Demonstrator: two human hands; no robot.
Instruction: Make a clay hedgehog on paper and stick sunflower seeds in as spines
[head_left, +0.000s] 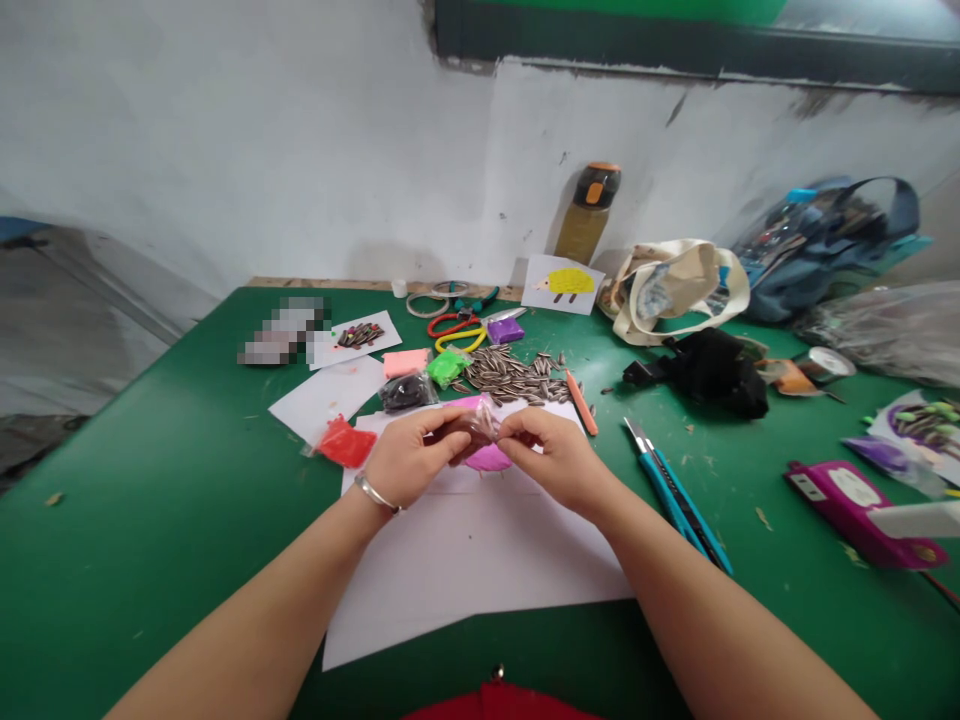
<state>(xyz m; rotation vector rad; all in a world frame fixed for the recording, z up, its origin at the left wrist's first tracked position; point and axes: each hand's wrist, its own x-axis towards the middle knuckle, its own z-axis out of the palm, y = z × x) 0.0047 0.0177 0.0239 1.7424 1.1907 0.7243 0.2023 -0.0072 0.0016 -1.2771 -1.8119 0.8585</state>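
Observation:
Above the white paper [480, 560], my left hand [405, 460] grips a clear plastic packet of brown modelling clay [478, 428]. The fingers of my right hand [559, 458] pinch the wrapper at the packet's right end. Under the hands a pink clay shape [489, 459] lies on the paper, partly covered by them. A red clay packet [346, 442] is just left of my left hand. Beyond the hands lie a black clay packet [409, 391], a green one [448, 368] and a pile of striped sunflower seeds [510, 375].
An orange clay tool [581, 403] and a blue utility knife with its blade out [679, 497] lie to the right. Scissors [459, 335] and a purple packet [505, 331] sit farther back. A bottle [589, 212] stands by the wall near a cloth bag [675, 290].

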